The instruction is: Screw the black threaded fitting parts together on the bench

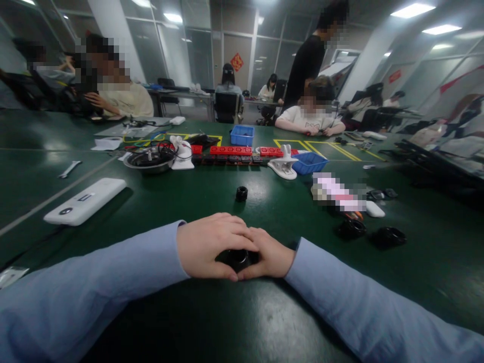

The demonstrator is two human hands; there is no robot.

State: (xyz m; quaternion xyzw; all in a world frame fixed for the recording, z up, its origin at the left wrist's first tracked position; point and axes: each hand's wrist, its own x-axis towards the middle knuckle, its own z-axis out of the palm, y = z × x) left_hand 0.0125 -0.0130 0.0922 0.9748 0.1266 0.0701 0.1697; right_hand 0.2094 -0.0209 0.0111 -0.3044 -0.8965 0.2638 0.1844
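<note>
Close in front of me, both my hands curl around a glossy black round part point(241, 258) on the green table. My left hand point(215, 247) arches over its left and far sides, with the thumb at the near edge. From the right, my right hand point(270, 254) wraps it, and the thumbs meet at the front. Most of the part is hidden by the fingers. Beyond them stands a small black ribbed ring-shaped piece point(242, 193). Two larger black rings, a left one point(352, 228) and a right one point(392, 235), lie to the right.
A white power bank point(86, 201) and a wrench point(69, 169) lie left. Farther back are a metal bowl point(149, 169), red power strips point(231, 150), a white clip stand point(283, 166), and blue bins point(310, 164). A person point(310, 116) sits across the table.
</note>
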